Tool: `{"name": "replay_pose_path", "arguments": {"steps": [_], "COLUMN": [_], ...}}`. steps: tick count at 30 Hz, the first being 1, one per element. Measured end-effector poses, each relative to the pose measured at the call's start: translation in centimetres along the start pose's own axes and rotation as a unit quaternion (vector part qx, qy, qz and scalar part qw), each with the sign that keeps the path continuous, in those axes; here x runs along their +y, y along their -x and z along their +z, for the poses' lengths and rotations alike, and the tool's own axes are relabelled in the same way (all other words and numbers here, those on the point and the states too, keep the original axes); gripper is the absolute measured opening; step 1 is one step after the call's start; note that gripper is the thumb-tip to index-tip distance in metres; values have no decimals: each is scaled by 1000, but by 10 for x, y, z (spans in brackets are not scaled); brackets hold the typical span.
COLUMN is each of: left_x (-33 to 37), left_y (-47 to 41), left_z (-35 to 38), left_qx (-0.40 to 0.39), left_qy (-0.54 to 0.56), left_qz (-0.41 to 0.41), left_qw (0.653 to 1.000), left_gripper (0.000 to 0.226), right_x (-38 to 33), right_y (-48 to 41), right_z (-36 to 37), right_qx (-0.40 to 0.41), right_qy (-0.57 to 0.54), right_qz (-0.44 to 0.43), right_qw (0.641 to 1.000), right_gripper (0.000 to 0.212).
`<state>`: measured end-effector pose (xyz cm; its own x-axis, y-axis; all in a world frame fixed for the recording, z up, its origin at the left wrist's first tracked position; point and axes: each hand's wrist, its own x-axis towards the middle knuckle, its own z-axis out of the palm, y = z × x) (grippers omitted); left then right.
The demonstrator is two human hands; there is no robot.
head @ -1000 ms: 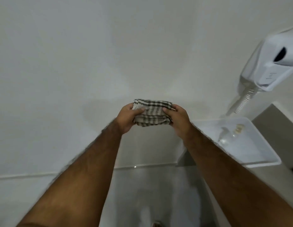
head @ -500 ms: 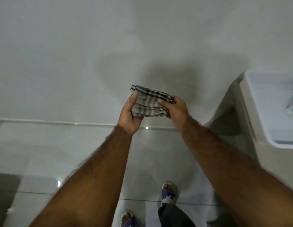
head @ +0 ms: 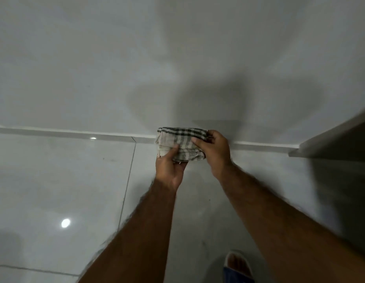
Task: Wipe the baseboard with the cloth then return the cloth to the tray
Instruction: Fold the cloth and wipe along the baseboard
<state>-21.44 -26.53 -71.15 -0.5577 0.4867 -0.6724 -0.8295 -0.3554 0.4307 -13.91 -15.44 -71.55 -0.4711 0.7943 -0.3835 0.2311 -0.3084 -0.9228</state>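
Observation:
A folded checked cloth (head: 180, 142), pale with dark stripes, is held between both hands low in front of the wall. My left hand (head: 169, 168) grips its lower left edge from below, thumb on top. My right hand (head: 215, 150) pinches its right end. The cloth sits right at the white baseboard (head: 65, 133), a thin strip running along the foot of the wall; I cannot tell whether it touches it. The tray is out of view.
Glossy grey floor tiles (head: 61, 180) reflect ceiling lights. A grey cabinet or counter edge (head: 330, 139) juts in at the right, close to my right arm. A sandalled foot (head: 237, 264) stands at the bottom right.
The view has tilted down from the wall and tray to the floor. Both hands have carried the cloth down to the baseboard level; the tray has left the view.

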Motion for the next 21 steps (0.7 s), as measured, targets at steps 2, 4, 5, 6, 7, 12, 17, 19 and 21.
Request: {"name": "replay_pose_path", "arguments": {"steps": [2,4,5,6,7,12,17,19,21], "left_x": [-18,-33,-39,-42,-46,-61,-68,-56,-38], "left_y": [-40,-76,-93,-104,-117,-165,-199,-213,-223], "left_z": [-29,-59,-74,-86,-98,-128,-130,-138,-140], "left_qx": [14,28,42,55,70,149,239,282,315], "left_qy": [10,17,17,13,8,13,-78,-115,-139], "left_qz": [4,17,26,34,44,108,159,200,245], "left_qw": [1000,999,999,998,997,983,955,931,906], "left_gripper": [45,46,47,47,47,44,35,30,31], "right_x": [32,47,45,35,28,3,9,10,11], "right_y": [-24,-50,-60,-66,-74,-111,-150,-158,-162], "right_z": [4,1,-2,-5,-7,-6,-4,-3,0], "right_qx": [20,63,62,52,45,168,250,269,292], "right_qy": [153,315,378,444,502,558,569,557,542], "right_qz": [-106,-300,-392,-472,-528,-602,-645,-658,-667], "right_qw": [982,898,837,760,683,546,445,429,420], "right_gripper": [44,51,58,64,69,70,61,60,61]}}
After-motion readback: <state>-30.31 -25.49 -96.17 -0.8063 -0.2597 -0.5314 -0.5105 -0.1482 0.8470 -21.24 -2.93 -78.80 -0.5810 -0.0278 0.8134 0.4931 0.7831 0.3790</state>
